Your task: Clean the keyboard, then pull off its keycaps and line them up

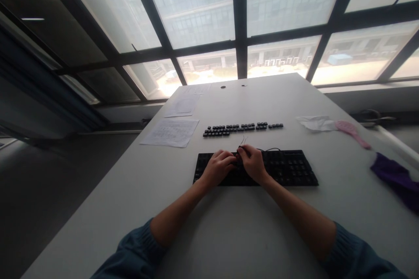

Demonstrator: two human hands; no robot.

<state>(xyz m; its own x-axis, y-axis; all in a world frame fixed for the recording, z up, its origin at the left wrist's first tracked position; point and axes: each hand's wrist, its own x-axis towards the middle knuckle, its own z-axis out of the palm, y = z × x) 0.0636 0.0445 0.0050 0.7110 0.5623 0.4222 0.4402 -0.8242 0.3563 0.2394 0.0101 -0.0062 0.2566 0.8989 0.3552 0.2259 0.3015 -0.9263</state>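
A black keyboard [291, 168] lies on the white desk, partly covered by both hands. My right hand [252, 163] is over its middle, with thumb and fingers pinched on a small dark tool. Two thin wires [244, 140] stick up from that pinch, like those of a wire keycap puller. My left hand [220, 166] rests on the keyboard just to the left, fingers bent together and their tips close to the right hand's. Whatever lies between the left fingertips is hidden. Behind the keyboard, several loose black keycaps [229, 129] are lined up in uneven rows.
Printed paper sheets [172, 133] lie at the left of the desk [157, 196]. On the right are a crumpled white tissue [316, 123], a pink hairbrush [350, 130] and a purple cloth [394, 176]. The keyboard's cable [273, 149] curls behind it. Large windows stand beyond the desk.
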